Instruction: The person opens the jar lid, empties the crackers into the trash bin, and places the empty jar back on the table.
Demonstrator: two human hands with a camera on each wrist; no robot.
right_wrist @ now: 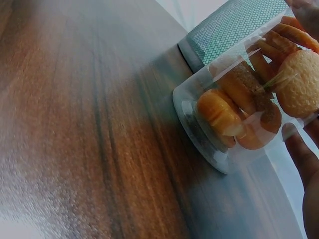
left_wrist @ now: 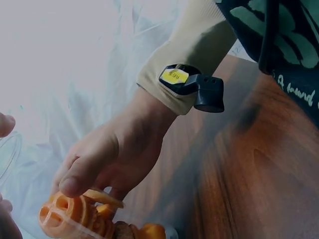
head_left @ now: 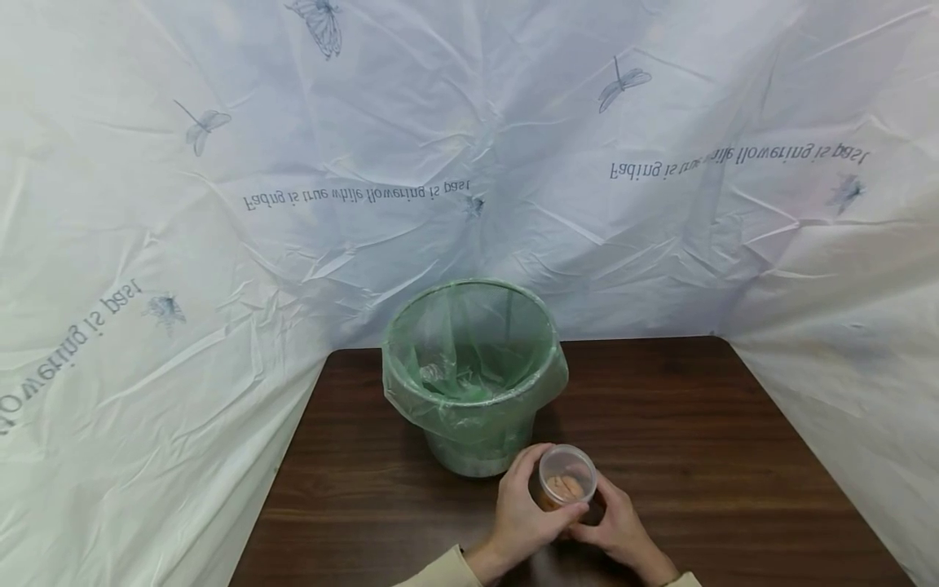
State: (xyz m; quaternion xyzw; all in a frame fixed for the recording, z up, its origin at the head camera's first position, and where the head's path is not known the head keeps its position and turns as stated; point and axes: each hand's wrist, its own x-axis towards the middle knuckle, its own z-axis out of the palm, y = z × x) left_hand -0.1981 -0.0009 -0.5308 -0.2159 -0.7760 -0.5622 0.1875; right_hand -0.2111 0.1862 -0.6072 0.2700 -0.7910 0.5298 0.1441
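A clear round plastic tub [head_left: 568,458] of orange-brown puffed snacks [head_left: 565,487] stands between both hands near the front of the table. My left hand [head_left: 524,507] grips its left side, thumb across the front and fingers toward the back. On the right side, my right hand [head_left: 619,522] holds it with thumb and fingers around the wall. The tub's top looks open, with no lid on it. In the right wrist view, the tub [right_wrist: 239,109] shows rounded and stick-shaped pieces through its wall. Wheel-shaped snacks [left_wrist: 65,214] show in the left wrist view.
A mesh waste bin [right_wrist: 219,37] lined with a green plastic bag [head_left: 477,420] stands just behind and left of the tub. Some crumpled clear plastic lies inside it. White printed sheeting [head_left: 513,204] surrounds the dark wooden table [head_left: 697,432].
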